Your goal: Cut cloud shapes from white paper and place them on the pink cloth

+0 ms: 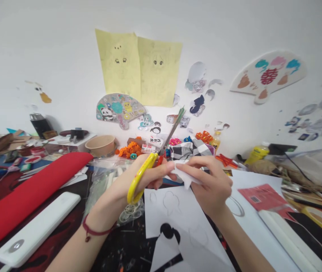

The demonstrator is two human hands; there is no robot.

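From the head camera, taking 12 o'clock as straight away from you, your two hands meet over the middle of the bench (132, 247). The relation to watch is how the small white paper piece (188, 175) lies against the yellow scissors (151, 158). Your right hand (210, 181) grasps the paper, pinching it in its fingers; the piece sits at about 10 o'clock from that hand's knuckles, and this is the nearer hand. Your left hand (152, 175) grasps the scissors, and its foremost fingertips meet the paper's edge, so from there the piece lies at roughly 3 o'clock. Whether those fingertips also grip the paper or merely touch it cannot be told, nor which fingers pass through the handle loops.

The scissors' long axis slants across your left hand: a yellow loop lies toward 7 o'clock, and the blades point to 1 o'clock, toward the wall (220, 30). The tips stand well apart from the paper, on its 12 o'clock side, and are not aimed at it. The paper looks creased, with a corner hanging toward 6 o'clock, so its own long axis is hard to judge.

At 6 o'clock from the paper, a white sheet with drawn outlines (189, 213) lies on the bench, a black-and-white paper shape (166, 229) at its nearer part.
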